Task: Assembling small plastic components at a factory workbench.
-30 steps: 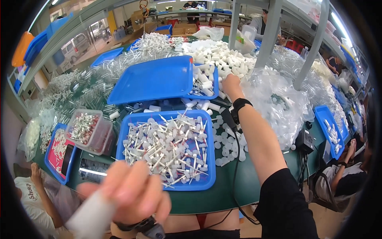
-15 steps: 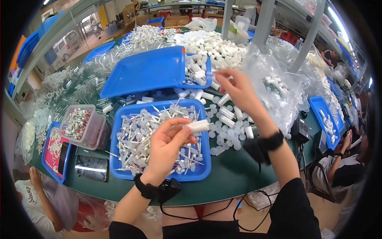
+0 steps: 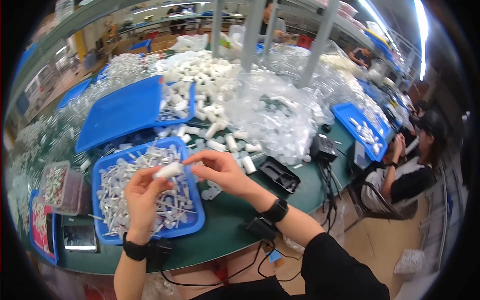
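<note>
A short white plastic cylinder [image 3: 171, 171] is pinched between the thumb and fingers of my left hand [image 3: 141, 192], above a blue tray [image 3: 200, 212]. My right hand [image 3: 220, 171] has its thumb and index finger close together at the cylinder's right end. Anything between those fingertips is too small and blurred to make out. Beneath both hands, the tray holds a heap of thin white sticks with pale round caps [image 3: 117, 175]. Behind my right hand lie loose white cylinders [image 3: 231, 142] and small translucent discs.
A large empty-looking blue tray [image 3: 120, 112] overlaps another with white pieces. Clear plastic bags [image 3: 267, 117] bulge behind. A black holder [image 3: 280, 175], black power box [image 3: 324, 147] and cables sit rightward. A phone [image 3: 80, 238] and clear tub [image 3: 62, 187] lie left. Another person sits at right.
My right hand has come back from the far pile of white pieces to the cylinder in my left hand. The view has swung to the right.
</note>
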A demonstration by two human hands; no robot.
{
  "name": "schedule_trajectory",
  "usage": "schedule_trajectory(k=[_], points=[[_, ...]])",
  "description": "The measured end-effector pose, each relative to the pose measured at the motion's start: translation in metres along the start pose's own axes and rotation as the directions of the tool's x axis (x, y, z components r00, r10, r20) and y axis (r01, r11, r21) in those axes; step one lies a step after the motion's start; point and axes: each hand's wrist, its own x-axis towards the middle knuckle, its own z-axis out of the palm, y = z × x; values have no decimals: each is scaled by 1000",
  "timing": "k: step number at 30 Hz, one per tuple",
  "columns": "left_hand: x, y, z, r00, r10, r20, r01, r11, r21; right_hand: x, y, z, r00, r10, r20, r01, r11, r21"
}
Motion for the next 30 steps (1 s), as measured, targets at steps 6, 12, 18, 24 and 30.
schedule_trajectory(k=[6, 12, 18, 24, 30], points=[[2, -5, 1, 999, -11, -37, 12, 999, 30, 1, -3, -6, 995, -95, -38, 96, 995, 33], [-2, -4, 8, 999, 25, -27, -22, 995, 97, 0, 8, -2, 999, -37, 40, 34, 995, 93], [-3, -3, 8, 996, 89, -12, -85, 976, 203, -3, 1, 5, 999, -48, 15, 47, 999, 9], [-8, 4, 7, 996, 87, -19, -81, 975, 208, 0, -7, 3, 986, -136, -94, 124, 984, -131], [-4, 2, 13, 998, 57, 30, -61, 987, 149, -7, -13, 0, 991, -124, -51, 107, 960, -259]])
